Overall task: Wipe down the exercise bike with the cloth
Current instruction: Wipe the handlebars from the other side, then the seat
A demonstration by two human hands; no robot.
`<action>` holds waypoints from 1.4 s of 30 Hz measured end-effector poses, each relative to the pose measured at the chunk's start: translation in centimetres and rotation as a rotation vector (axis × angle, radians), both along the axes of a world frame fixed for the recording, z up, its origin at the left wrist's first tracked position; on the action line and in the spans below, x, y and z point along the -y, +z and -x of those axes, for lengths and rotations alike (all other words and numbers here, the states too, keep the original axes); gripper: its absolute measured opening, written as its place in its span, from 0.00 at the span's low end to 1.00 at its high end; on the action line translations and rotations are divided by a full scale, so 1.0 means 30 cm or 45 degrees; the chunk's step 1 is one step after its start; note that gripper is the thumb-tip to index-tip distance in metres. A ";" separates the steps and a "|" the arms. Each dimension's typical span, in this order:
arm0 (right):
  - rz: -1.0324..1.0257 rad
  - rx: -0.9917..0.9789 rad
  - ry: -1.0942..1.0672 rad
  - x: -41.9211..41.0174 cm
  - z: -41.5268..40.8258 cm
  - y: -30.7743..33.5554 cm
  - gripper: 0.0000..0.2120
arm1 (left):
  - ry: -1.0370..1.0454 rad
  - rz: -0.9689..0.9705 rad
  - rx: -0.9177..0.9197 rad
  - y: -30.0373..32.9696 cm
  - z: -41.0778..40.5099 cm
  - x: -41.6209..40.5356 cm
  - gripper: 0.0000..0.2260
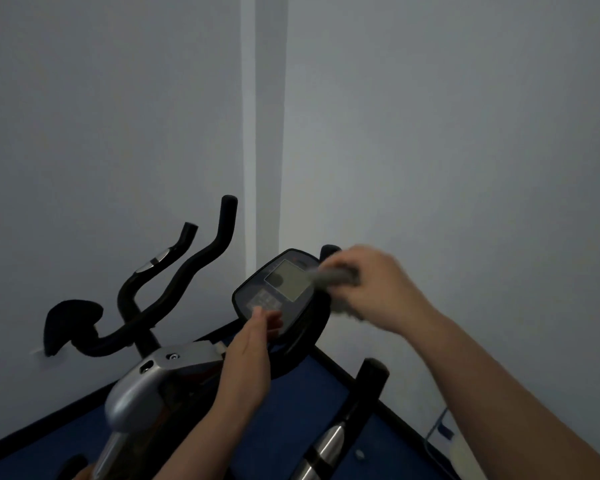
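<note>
Right hand clutching soft, limp cloth, bunched, on fragile console; left hand, fingers straight, steadying console's lower edge.

A single wide-angle head-worn camera looks forward and down from above and behind the exercise bike, facing a room corner where two pale walls meet; the vertical corner line runs slightly left of frame centre, and the frame is tilted so the floor edge slopes. The console sits just below frame centre at close range, with both forearms entering from the bottom edge and the lower right corner. The walls fill the upper half of the frame, the handlebars occupy the lower left, and no second view exists for overlap.
</note>
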State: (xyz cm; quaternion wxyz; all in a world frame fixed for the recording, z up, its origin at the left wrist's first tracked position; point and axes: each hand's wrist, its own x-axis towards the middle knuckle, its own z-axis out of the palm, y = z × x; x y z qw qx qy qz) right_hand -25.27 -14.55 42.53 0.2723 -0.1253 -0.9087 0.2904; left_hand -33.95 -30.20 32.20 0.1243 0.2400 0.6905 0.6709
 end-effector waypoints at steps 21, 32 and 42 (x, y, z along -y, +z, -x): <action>-0.591 -0.737 0.368 -0.171 0.078 -0.252 0.20 | 0.158 0.585 -0.869 -0.071 -0.062 -0.008 0.26; -0.466 -0.867 0.379 -0.201 0.089 -0.131 0.22 | 0.150 0.570 -0.870 -0.066 -0.063 -0.008 0.25; -0.604 -0.908 0.477 -0.200 0.045 -0.210 0.13 | 0.145 0.565 -0.873 -0.066 -0.063 -0.003 0.21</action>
